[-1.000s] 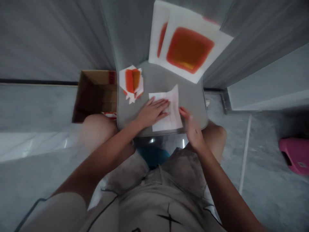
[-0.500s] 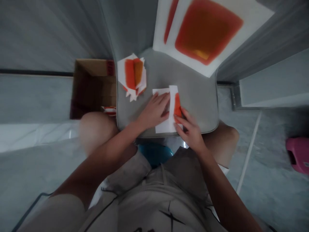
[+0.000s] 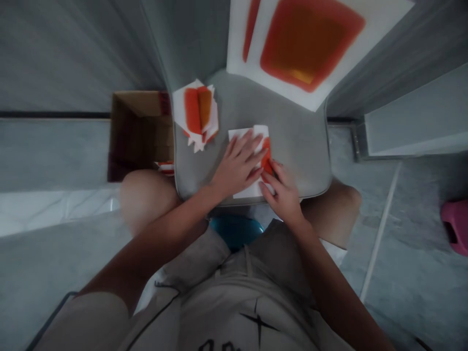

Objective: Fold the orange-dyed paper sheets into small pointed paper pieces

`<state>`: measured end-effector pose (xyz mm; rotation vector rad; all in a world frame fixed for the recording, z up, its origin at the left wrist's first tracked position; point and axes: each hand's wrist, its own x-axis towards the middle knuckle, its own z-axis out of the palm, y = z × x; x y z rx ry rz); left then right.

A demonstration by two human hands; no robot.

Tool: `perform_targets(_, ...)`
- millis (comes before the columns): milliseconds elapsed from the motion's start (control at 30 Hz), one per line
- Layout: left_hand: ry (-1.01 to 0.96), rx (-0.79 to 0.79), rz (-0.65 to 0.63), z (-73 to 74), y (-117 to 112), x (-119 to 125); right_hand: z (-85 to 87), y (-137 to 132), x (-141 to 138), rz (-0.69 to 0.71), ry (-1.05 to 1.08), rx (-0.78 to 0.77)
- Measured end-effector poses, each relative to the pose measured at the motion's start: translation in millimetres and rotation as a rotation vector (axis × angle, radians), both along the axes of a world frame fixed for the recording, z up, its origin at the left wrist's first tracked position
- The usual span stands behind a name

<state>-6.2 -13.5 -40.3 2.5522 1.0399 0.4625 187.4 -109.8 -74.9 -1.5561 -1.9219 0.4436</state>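
A white paper sheet with an orange print lies partly folded on the grey seat in front of me. My left hand lies flat on the sheet with its fingers stretched out, pressing the folded flap. My right hand rests at the sheet's right edge, its fingertips curled on the orange part of the fold. A stack of folded white and orange papers sits at the seat's far left corner, apart from both hands.
Large unfolded white sheets with orange squares lean at the back of the seat. An open cardboard box stands on the floor to the left. A pink object lies on the floor at the right edge. My knees flank the seat.
The right flap of the sheet has been folded over to the left, showing orange. My left hand slid right onto the fold and my right hand came down onto the sheet's edge.
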Motion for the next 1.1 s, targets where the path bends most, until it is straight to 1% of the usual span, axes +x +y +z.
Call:
perform_targets(100,0.008,0.027,0.048,-4.2,1.2,-1.6,0.3,0.8,0.9,0.017,0.022,0.008)
perform_targets(233,0.059,0.057,0.024,-7.0,1.6,-1.5,2.5,1.3,1.6,0.034,0.018,0.006)
perform_targets(400,0.070,0.052,0.029,-9.3,0.1,1.3,2.2,0.8,2.1,0.036,0.017,0.024)
perform_targets(667,0.071,0.049,0.025,-9.7,0.2,0.8,-1.2,1.9,6.2,0.073,0.033,0.067)
perform_targets(800,0.085,0.069,0.013,-9.4,-0.4,1.9,-4.0,2.4,7.4,0.060,0.007,0.036)
perform_targets(1100,0.146,0.119,0.044,-10.8,-2.4,3.6,-5.7,2.7,8.7,0.103,-0.011,0.066)
